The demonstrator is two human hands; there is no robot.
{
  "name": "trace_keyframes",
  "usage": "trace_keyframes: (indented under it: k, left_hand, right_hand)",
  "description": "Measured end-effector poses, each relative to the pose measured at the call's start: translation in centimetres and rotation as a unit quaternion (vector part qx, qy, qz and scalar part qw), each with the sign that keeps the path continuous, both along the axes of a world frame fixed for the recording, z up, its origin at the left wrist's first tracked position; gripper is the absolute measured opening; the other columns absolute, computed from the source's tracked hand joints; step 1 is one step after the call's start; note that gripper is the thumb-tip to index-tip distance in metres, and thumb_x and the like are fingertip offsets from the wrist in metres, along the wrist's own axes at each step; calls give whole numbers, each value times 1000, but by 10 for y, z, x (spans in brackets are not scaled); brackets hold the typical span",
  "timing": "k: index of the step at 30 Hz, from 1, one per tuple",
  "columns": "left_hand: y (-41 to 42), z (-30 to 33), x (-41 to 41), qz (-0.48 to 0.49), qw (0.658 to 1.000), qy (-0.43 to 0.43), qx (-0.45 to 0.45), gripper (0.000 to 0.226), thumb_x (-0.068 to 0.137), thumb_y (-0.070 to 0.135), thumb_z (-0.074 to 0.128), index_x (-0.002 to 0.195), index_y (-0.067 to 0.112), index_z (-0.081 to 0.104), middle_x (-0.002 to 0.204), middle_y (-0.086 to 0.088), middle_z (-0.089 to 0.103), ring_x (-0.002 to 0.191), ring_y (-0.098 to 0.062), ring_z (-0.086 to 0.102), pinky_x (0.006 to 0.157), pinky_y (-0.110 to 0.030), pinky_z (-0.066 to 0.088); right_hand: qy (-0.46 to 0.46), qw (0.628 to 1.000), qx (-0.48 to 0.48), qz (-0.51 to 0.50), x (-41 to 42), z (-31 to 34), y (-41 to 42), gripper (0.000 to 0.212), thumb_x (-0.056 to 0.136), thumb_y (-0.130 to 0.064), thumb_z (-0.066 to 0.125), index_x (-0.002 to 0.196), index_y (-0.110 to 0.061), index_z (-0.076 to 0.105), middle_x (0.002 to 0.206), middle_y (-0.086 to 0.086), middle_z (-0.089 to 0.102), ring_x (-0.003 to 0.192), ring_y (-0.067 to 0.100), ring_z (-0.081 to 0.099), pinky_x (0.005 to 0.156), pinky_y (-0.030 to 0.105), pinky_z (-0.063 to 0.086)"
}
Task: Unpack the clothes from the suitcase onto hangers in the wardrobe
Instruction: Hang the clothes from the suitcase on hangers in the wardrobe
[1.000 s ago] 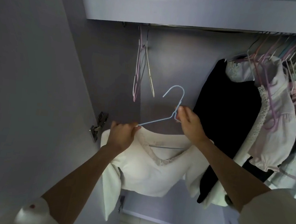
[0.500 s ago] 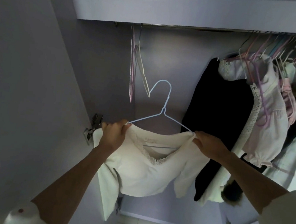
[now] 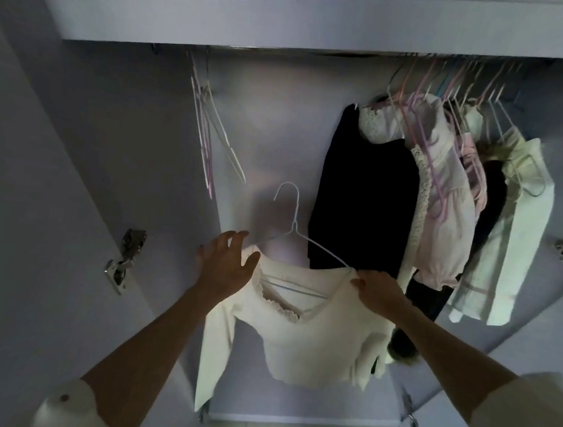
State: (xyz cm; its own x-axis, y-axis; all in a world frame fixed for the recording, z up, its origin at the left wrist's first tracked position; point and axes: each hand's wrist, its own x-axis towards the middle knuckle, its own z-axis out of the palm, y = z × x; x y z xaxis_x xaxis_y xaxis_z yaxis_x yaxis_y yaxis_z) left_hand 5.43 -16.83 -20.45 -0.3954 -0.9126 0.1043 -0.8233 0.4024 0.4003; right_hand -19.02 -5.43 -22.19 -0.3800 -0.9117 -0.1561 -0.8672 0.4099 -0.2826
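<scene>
White top (image 3: pixel 299 339) on hanger (image 3: pixel 294 228); no readable writing.

Your cream lace-neck top (image 3: pixel 299 339) is draped on a thin white wire hanger (image 3: pixel 294 230), hook up, in front of the wardrobe (image 3: pixel 196 15) rail.

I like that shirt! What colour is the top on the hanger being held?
Cream white top, with a lacy neckline, seen from the head view.
</scene>
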Motion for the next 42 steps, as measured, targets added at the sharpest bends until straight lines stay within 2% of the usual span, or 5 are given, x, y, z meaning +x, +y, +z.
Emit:
trace_keyframes:
  k: [10, 14, 19, 25, 42]
  left_hand:
    - [-4, 52, -41, -36, 994, 40, -99, 45, 96, 30, 44, 138, 16, 38, 143, -8, 37, 132, -26, 33, 109, -43, 22]
    - [-5, 85, -52, -49, 978, 45, -200, 41, 93, 20, 49, 133, 12, 46, 135, -10, 44, 127, -29, 39, 103, -43, 26]
    - [-13, 133, -62, -70, 911, 71, -400, 40, 75, 5, 59, 115, 5, 56, 121, -21, 54, 114, -38, 48, 87, -50, 40]
    - [-15, 176, -73, -15, 813, 87, -575, 59, 69, 10, 46, 128, 13, 47, 135, -21, 46, 125, -31, 31, 87, -43, 23]
    - [-40, 188, -106, 52, 819, -5, -571, 95, 62, 17, 71, 144, 20, 24, 150, -23, 26, 137, -48, 22, 105, -64, 23]
  right_hand:
    - [-273, 949, -140, -65, 1, 68, -20, 26, 96, -17, 44, 76, -4, 54, 71, 6, 49, 67, 18, 50, 58, 26, 37]
    - [-159, 971, -174, -33, 4, 113, -32, 35, 98, -17, 40, 63, -14, 39, 64, 2, 43, 64, 16, 47, 62, 27, 35]
    - [-23, 975, -216, -54, -7, 136, -36, 33, 98, -19, 35, 108, 9, 50, 112, 28, 57, 108, 38, 54, 83, 38, 42]
    - [50, 956, -280, -66, -20, 144, -56, 33, 99, -21, 31, 113, 3, 49, 110, 26, 60, 104, 39, 57, 80, 39, 44]
    - [-32, 954, -248, -165, -54, 124, -89, 33, 98, -21, 34, 114, 1, 54, 118, 21, 59, 111, 36, 56, 87, 35, 45]
